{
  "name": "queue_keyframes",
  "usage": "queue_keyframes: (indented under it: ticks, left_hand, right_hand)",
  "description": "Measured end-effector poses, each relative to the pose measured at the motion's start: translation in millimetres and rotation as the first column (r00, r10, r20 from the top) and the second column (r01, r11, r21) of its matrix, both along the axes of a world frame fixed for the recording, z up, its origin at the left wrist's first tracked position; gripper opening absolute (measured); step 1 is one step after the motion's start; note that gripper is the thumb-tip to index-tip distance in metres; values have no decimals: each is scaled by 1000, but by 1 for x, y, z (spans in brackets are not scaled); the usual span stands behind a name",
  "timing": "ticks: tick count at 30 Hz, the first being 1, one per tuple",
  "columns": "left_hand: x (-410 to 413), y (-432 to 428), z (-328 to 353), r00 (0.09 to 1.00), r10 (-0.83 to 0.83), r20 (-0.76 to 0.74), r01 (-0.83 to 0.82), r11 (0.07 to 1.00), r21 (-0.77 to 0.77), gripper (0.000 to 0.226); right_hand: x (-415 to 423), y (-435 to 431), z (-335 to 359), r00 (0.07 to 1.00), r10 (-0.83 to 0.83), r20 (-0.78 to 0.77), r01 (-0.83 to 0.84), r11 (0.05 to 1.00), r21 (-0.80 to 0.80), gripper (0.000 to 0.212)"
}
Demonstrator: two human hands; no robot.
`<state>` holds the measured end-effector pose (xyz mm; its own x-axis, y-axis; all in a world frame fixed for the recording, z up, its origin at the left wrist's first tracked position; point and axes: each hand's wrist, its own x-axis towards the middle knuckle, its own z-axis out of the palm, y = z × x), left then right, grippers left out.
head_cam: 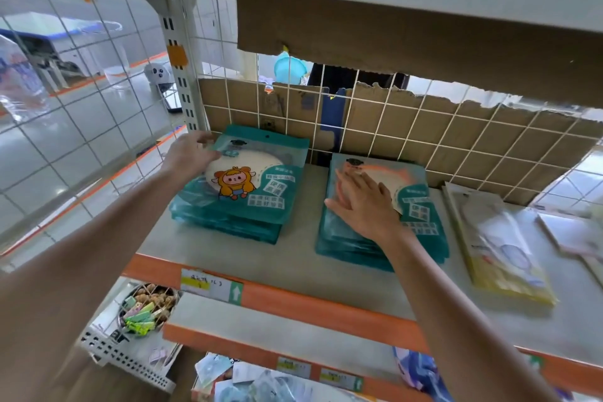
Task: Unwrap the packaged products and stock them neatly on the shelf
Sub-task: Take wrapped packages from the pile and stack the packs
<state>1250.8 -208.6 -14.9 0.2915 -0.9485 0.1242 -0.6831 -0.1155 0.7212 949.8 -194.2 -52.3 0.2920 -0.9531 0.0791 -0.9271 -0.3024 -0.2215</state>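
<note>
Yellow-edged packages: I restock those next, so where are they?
In the head view, the yellow-edged packages lie at the right of the shelf, just right of the teal stack under the right hand.

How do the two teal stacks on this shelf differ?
The left stack shows a yellow cartoon figure on its top pack; on the right stack the top picture is orange-pink and mostly hidden. The left hand is at the left stack's far corner, while the right hand lies flat across the right stack. Both are teal packs lying flat on the same shelf.
</note>
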Motion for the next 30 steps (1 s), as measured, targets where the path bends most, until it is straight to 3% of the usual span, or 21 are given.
queue_keyframes:
  ticks: [3, 6, 8, 10, 14, 19, 30]
  left_hand:
    - [-7, 24, -2, 971, -162, 176, 169, 985, -22, 57]
    - [-20, 47, -10, 871, -383, 307, 346, 923, 170, 87]
    - [-33, 54, -21, 800, -447, 400, 368, 892, 262, 105]
    - [-45, 57, -29, 760, -438, 480, 354, 898, 260, 114]
    - [-68, 58, -38, 709, -435, 555, 372, 900, 230, 109]
    - [-81, 60, -42, 679, -424, 599, 376, 902, 212, 79]
    - [-65, 55, -45, 700, -409, 585, 347, 911, 222, 73]
  right_hand:
    - [0, -1, -2, 1000, -4, -22, 4, 1000, 4, 69]
    - [0, -2, -3, 999, -10, -31, 10, 1000, 5, 70]
    - [0, -1, -2, 1000, -9, -24, 9, 1000, 6, 70]
    - [1, -1, -1, 1000, -10, -12, 10, 1000, 6, 70]
    - [2, 1, -1, 1000, -16, -7, 16, 1000, 3, 69]
    - [2, 3, 0, 1000, -25, 5, 25, 1000, 16, 70]
    - [2, 4, 1, 999, -30, 19, 30, 999, 22, 71]
